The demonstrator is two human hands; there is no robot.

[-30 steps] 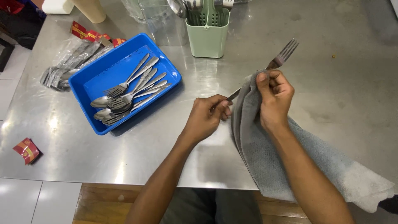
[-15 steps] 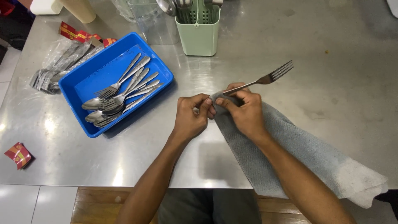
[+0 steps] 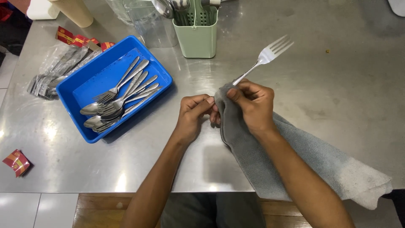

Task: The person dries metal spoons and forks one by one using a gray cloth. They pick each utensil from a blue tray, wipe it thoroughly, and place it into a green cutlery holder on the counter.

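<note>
The fork [image 3: 263,57] now sticks farther out of the cloth [image 3: 295,156], tines up; right hand [image 3: 253,105] grips both; left hand [image 3: 194,112] pinches the cloth's edge; wiping continues.

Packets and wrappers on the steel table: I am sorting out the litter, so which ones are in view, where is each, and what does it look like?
Small red packet: near the table's front left edge, squarish, red with gold.
Red packets: far left, behind the blue tray, a crumpled row, red with gold.
Clear plastic sleeves: left of the tray, a flat, see-through pile.
No signs or screens in view.
</note>
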